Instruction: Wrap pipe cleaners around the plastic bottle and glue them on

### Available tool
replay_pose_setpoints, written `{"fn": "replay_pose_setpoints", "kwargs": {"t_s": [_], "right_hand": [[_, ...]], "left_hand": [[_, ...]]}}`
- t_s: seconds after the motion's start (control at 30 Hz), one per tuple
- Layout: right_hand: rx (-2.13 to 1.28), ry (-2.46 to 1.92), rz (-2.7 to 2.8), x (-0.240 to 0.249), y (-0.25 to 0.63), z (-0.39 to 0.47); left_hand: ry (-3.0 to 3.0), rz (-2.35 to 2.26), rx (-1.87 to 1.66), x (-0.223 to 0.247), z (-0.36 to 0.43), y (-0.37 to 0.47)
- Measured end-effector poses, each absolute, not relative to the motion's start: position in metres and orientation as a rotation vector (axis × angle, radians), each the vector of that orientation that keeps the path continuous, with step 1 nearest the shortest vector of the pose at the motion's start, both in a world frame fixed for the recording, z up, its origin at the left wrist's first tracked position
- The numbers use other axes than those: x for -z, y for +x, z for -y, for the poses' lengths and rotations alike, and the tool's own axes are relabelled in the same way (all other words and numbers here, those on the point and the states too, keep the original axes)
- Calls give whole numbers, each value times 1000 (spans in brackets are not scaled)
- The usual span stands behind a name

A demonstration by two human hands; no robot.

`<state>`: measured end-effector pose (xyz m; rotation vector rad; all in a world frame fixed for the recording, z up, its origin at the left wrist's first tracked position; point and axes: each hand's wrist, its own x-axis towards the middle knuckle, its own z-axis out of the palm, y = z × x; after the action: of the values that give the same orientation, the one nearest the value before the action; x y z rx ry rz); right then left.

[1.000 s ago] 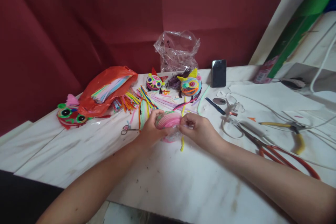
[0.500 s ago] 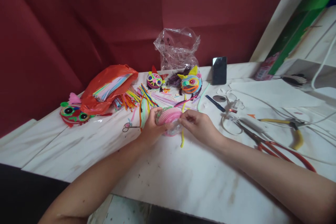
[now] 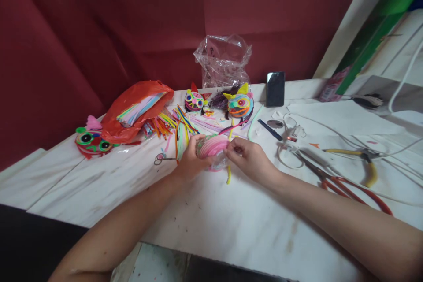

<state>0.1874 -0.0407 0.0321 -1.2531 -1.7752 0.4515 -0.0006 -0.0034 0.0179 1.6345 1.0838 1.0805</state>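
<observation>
Above the white marbled table, my left hand (image 3: 194,157) grips the left side of a round pink craft piece (image 3: 214,146), thumb across its front. My right hand (image 3: 246,156) is closed at the piece's right edge, fingertips pinched together on something too small to make out. A dark pink strand rises from the top of the piece toward the back. Below and behind it lies a yellow pipe cleaner (image 3: 229,175). Small scissors (image 3: 164,159) rest left of my left hand, beside loose coloured pipe cleaners (image 3: 185,128).
Finished animal faces (image 3: 240,105) and a red bag (image 3: 132,110) sit at the back and left, near a clear plastic bag (image 3: 224,61) and a phone (image 3: 275,89). On the right are large red-handled scissors (image 3: 340,185), yellow pliers (image 3: 370,169), cables and a power strip (image 3: 319,158).
My left thumb has shifted slightly on the pink piece. The right hand remains at its right edge with almost the same pinch, and the view has shifted a little.
</observation>
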Motion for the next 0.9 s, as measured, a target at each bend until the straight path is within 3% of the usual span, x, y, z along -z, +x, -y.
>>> {"fn": "replay_pose_setpoints", "kwargs": {"t_s": [0.9], "right_hand": [[-443, -1240, 1835, -31, 183, 46]], "left_hand": [[1768, -1149, -1004, -24, 7, -1]]}}
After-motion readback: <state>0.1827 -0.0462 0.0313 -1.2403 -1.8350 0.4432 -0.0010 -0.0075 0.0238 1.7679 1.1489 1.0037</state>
